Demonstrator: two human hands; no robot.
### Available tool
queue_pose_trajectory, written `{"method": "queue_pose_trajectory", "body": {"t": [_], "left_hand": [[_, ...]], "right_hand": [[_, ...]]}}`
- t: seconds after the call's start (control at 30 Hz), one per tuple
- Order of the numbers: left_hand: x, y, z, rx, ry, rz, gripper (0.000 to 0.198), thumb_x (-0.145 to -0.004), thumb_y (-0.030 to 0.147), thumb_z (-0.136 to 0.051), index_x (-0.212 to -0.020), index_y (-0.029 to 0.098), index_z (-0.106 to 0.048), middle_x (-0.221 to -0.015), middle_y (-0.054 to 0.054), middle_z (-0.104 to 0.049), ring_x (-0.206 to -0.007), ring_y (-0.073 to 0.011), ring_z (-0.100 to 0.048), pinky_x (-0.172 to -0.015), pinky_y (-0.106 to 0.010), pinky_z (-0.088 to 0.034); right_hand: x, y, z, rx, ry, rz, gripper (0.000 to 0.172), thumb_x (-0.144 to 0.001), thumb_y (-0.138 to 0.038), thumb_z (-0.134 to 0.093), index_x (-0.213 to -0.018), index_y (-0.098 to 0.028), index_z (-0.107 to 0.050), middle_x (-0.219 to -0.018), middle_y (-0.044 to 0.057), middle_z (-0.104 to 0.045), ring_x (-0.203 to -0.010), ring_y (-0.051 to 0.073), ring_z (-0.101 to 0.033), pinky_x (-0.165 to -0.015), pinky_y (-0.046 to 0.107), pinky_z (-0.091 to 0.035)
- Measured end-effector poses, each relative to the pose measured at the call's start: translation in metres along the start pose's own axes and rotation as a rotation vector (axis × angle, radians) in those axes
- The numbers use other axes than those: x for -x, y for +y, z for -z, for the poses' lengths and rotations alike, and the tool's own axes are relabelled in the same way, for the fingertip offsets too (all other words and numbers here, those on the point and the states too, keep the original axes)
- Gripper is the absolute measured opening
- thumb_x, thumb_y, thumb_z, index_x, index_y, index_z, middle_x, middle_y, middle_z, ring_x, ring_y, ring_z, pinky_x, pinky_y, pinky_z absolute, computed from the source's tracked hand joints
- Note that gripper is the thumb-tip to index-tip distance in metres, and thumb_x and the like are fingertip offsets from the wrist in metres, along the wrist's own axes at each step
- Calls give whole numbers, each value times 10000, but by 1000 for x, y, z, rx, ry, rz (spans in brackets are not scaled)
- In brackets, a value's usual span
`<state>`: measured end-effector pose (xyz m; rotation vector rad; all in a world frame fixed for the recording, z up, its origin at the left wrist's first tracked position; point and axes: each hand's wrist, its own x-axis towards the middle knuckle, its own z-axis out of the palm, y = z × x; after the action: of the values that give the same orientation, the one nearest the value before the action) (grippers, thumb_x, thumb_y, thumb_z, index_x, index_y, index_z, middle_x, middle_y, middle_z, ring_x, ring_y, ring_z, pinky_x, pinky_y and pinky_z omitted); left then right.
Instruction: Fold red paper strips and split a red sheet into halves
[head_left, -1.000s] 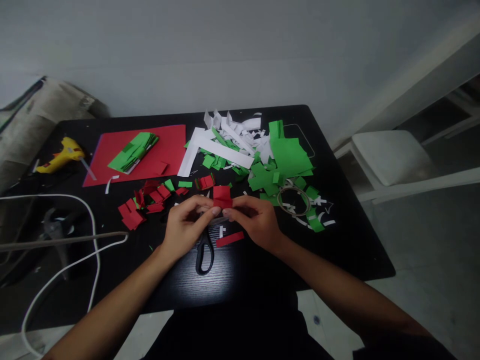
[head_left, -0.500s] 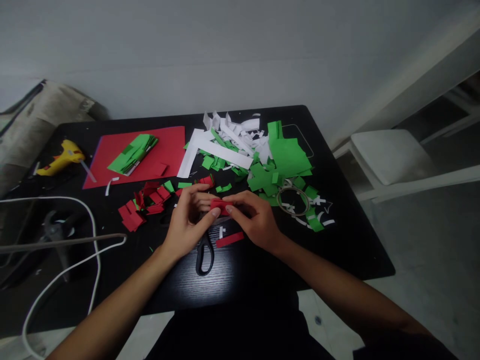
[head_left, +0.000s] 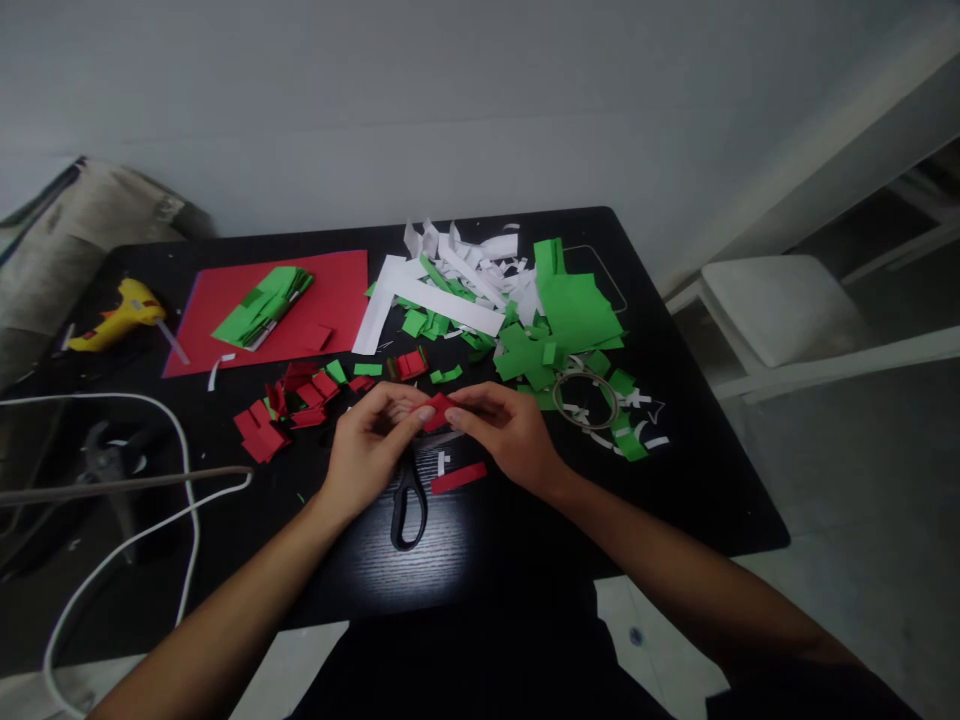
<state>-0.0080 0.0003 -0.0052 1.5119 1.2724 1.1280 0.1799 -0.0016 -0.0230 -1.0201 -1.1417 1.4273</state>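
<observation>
Both my hands meet over the middle of the black table [head_left: 675, 480]. My left hand [head_left: 367, 450] and my right hand [head_left: 506, 435] pinch a small folded piece of red paper [head_left: 439, 411] between their fingertips. Under the hands lie black scissors [head_left: 409, 505] and a loose red strip [head_left: 459, 478]. A heap of small red pieces [head_left: 289, 400] sits just left of my left hand.
A red sheet [head_left: 337, 290] with a stack of green paper [head_left: 262, 305] lies at the back left. White strips [head_left: 442, 280] and green scraps [head_left: 574, 315] cover the back right, near a tape ring [head_left: 586, 400]. A yellow glue gun [head_left: 120, 312] and a white cable [head_left: 150, 520] are at the left. A white stool [head_left: 780, 305] stands right of the table.
The red piece, upright and larger a second ago, is now folded small and low between the fingertips. Both hands have stayed in nearly the same place.
</observation>
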Motion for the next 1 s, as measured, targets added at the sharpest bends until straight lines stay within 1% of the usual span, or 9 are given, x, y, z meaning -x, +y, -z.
{"method": "queue_pose_trajectory", "body": {"t": [0.1,0.17,0.27,0.37,0.43,0.53,0.67,0.83,1.0], "left_hand": [[0,3,-1,59,-34,7,224,-849,343,-801,-952,165,-712,-838,-30,-760,-726,-138,-703,-707,-246,-583],[1,4,-1,74,-69,-3,245,-861,347,-790,-1008,166,-716,-897,-46,-776,-785,-156,-732,-751,-261,-599],[1,3,0,-8,-73,-31,236,-904,370,-745,-1045,181,-747,-945,-57,-793,-836,-178,-748,-779,-280,-607],[2,2,0,-92,-41,-64,178,-922,359,-720,-973,199,-778,-906,-41,-800,-803,-174,-744,-749,-273,-602],[2,0,1,-102,-36,-76,152,-915,339,-724,-952,204,-784,-888,-33,-800,-783,-168,-740,-734,-264,-601],[3,-1,1,-101,-27,-74,144,-907,328,-734,-961,206,-786,-896,-34,-804,-794,-171,-744,-748,-271,-610],[3,-1,1,-97,-3,-61,141,-897,320,-745,-965,203,-788,-914,-37,-812,-812,-179,-755,-774,-282,-621],[4,-1,0,-78,-7,-60,132,-894,300,-753,-979,206,-789,-930,-33,-813,-824,-171,-759,-789,-271,-621],[4,-3,0,-68,-19,-50,162,-879,312,-770,-995,200,-786,-936,-44,-810,-824,-177,-754,-779,-281,-621]], "right_hand": [[1,-1,-1,27,21,20,172,-810,-308,-829,-940,-205,-780,-953,42,-814,-903,194,-778,-873,322,-634],[3,-2,-1,90,37,74,147,-831,-302,-811,-947,-213,-790,-957,43,-812,-901,194,-774,-862,321,-632],[5,-2,-1,215,38,186,104,-870,-287,-781,-957,-234,-801,-973,45,-806,-900,192,-761,-829,316,-625],[6,-1,-1,268,32,250,93,-887,-277,-772,-969,-246,-803,-989,47,-802,-912,193,-755,-825,318,-621],[6,0,-1,238,43,226,114,-876,-285,-786,-981,-245,-800,-994,46,-800,-912,191,-760,-839,320,-628],[6,1,-2,153,55,144,158,-843,-311,-815,-982,-240,-794,-978,40,-805,-888,194,-774,-844,327,-645],[5,0,-2,83,55,77,160,-812,-318,-836,-941,-233,-795,-946,34,-819,-854,200,-787,-840,336,-658],[6,-2,-2,65,79,78,130,-812,-297,-837,-928,-246,-812,-906,19,-824,-824,197,-792,-841,338,-661],[5,-2,-1,114,99,96,114,-812,-305,-841,-911,-253,-822,-881,21,-823,-816,207,-790,-816,341,-660]]}}
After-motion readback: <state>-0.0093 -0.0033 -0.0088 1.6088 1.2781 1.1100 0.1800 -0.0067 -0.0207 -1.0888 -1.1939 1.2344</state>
